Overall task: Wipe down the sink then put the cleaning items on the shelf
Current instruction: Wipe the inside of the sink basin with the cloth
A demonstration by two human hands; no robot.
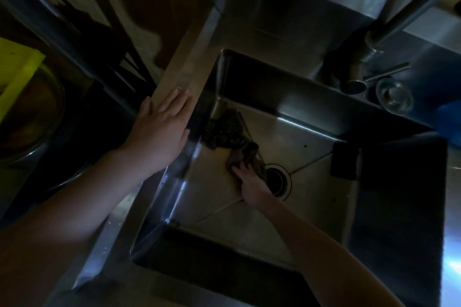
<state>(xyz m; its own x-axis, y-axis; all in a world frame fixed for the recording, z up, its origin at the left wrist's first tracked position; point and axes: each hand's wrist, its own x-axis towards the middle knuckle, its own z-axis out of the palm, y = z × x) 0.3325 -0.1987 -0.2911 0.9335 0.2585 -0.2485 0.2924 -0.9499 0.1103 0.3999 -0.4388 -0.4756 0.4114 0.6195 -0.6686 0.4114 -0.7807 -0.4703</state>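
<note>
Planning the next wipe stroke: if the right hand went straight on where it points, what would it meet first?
The right hand would first push into the bunched cloth it grips, then probably the sink's left wall; depth unclear.

Silver-grey steel sink [311, 147], dull in low light, streaked with pale white glints and marked by faint diagonal crease lines on its floor. Cloth [224, 132] in 2 tones: mottled green-black speckle at 1 end, plain muddy brown at the other. Drain ring [288, 177] silver around a black centre. Matte black pad [345, 161], no pattern. Brushed grey faucet [409, 10]. Clear, colourless glass [395, 96] with grey highlights. Bright blue object [449, 119] at the right edge. Vivid yellow-green board [17, 75] at the left edge.
</note>
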